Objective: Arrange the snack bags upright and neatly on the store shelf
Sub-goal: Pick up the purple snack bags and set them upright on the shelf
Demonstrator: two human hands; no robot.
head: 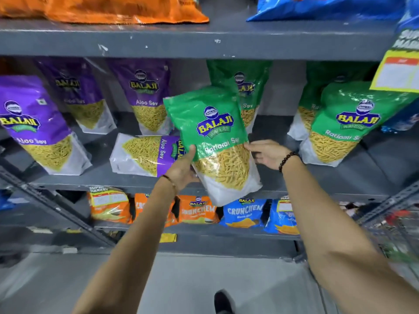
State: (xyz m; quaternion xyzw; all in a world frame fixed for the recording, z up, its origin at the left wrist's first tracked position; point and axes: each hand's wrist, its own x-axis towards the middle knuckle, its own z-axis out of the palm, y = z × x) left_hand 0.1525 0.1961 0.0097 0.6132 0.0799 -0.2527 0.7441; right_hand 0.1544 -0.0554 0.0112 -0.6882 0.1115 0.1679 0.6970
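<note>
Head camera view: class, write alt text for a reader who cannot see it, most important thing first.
Both hands hold a green Ratlami Sev bag upright in front of a grey store shelf, the left hand gripping its lower left edge and the right hand touching its right side. Beside it, one purple Aloo Sev bag lies on its side; other purple and green bags stand upright.

Glossy plastic on matt painted metal

The green snack bag [213,141] is shiny plastic film with a clear window — glare streaks its face, as on the purple bags [145,96] and the orange bag [127,10] above. The grey shelf [181,45] looks like matt painted metal, chipped in spots — the yellow tag [399,71] seems paper.
</note>
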